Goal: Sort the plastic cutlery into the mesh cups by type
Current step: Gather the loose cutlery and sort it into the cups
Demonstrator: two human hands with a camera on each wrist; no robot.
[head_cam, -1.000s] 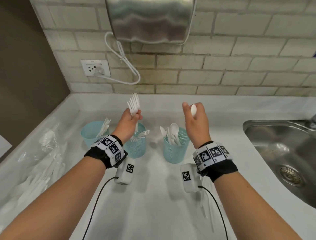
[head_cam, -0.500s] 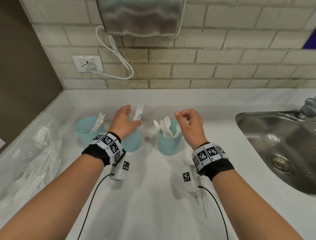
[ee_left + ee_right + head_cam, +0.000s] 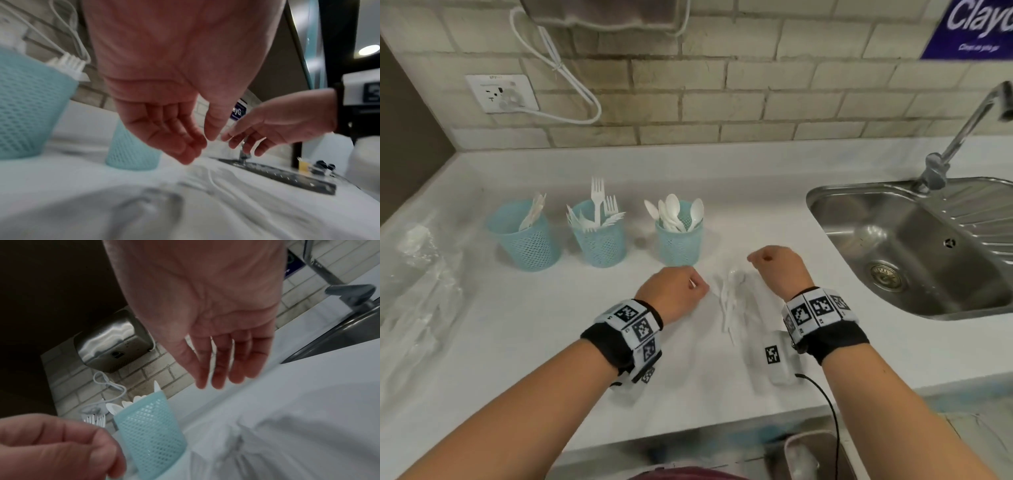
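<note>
Three light-blue mesh cups stand in a row on the white counter: the left cup (image 3: pixel 524 240) holds knives, the middle cup (image 3: pixel 599 240) holds forks, and the right cup (image 3: pixel 679 243) holds spoons. A small pile of loose white cutlery (image 3: pixel 729 301) lies in front of the spoon cup. My left hand (image 3: pixel 688 291) hovers just left of the pile and my right hand (image 3: pixel 774 267) just right of it. Both are empty. In the left wrist view my left hand (image 3: pixel 202 146) has loosely curled fingers. In the right wrist view my right hand (image 3: pixel 218 381) hangs relaxed above the counter, near the spoon cup (image 3: pixel 148 431).
A steel sink (image 3: pixel 893 246) with a faucet (image 3: pixel 962 137) fills the right side. Clear plastic bags with more cutlery (image 3: pixel 421 291) lie along the counter's left. A wall socket (image 3: pixel 501 93) with a white cable sits on the brick wall behind the cups.
A second ago my left hand held forks and my right hand a spoon above the cups. Both let go, and now they have drawn back, empty, beside the loose pile.
</note>
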